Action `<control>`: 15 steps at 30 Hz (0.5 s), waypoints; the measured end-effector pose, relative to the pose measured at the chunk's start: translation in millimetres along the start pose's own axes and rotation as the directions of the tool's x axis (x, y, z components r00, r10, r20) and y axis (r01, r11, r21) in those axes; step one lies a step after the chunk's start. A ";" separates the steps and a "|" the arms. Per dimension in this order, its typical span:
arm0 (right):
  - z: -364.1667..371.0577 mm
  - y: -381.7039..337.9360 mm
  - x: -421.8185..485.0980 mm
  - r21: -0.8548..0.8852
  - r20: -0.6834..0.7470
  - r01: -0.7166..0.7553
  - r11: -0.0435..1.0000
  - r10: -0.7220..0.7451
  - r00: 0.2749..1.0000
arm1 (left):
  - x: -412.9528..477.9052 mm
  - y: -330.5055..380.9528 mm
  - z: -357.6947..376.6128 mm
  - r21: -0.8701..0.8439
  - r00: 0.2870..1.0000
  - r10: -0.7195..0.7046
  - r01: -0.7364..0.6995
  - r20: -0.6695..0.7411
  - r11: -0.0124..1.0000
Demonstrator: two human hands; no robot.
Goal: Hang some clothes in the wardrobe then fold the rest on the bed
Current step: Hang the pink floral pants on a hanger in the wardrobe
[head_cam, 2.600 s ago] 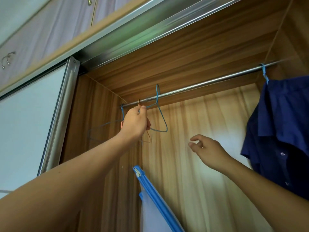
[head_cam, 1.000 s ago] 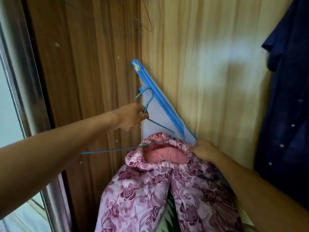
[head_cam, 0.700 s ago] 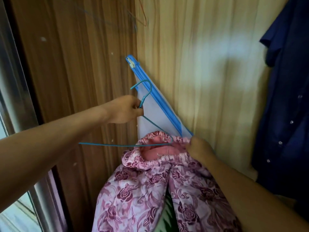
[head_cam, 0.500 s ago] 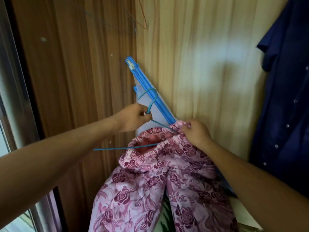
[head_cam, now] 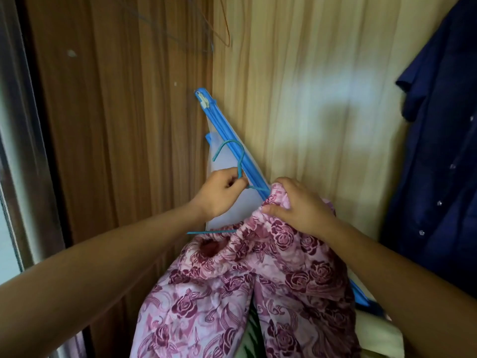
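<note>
Now my right hand (head_cam: 300,206), gripping the floral garment (head_cam: 258,270) by its waistband, is drawing it higher over the blue hanger (head_cam: 232,141) than a moment ago, while my left hand (head_cam: 219,195) is pinching the hanger's neck in the wardrobe (head_cam: 322,86)'s left corner, so hanging is getting close.

Right of the blue-edged translucent zip bag (head_cam: 219,120), bare wooden back panel (head_cam: 322,112) is free; farther right a hanging navy shirt (head_cam: 438,164) blocks; above, thin wire hangers (head_cam: 227,34) dangle

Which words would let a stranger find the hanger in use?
Find the wardrobe's inner corner, above the pink rose-print garment. There the left hand grips a blue wire hanger below its hook. The hangers higher up hang free.
</note>
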State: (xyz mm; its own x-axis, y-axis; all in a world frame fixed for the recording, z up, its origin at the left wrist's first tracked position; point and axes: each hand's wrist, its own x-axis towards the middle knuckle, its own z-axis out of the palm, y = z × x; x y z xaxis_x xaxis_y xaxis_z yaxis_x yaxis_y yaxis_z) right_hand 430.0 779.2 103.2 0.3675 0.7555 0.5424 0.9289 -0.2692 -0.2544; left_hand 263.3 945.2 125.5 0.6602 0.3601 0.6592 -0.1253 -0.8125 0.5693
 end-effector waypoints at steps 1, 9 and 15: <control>2.7 1.2 -0.7 0.016 -0.011 0.000 1.000 0.000 1.000 | -1.5 1.4 0.0 0.018 1.000 -0.003 0.003 0.009 1.000; -1.9 30.0 0.0 0.128 -0.072 -0.035 0.991 0.045 0.996 | -34.2 -10.6 1.5 0.597 0.785 0.606 -0.548 0.126 0.586; -17.2 40.9 -6.4 0.197 -0.139 -0.112 0.974 0.141 0.980 | -60.7 -61.4 3.1 0.635 0.816 0.066 -0.494 0.574 0.594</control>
State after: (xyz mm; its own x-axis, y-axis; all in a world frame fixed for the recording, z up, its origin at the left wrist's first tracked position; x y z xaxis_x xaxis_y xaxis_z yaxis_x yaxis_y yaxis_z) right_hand 466.5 753.1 103.0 0.4975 0.6196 0.6071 0.8544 -0.2289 -0.4665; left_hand 233.2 971.8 49.1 0.9558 -0.0227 0.2932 0.0693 -0.9515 -0.2996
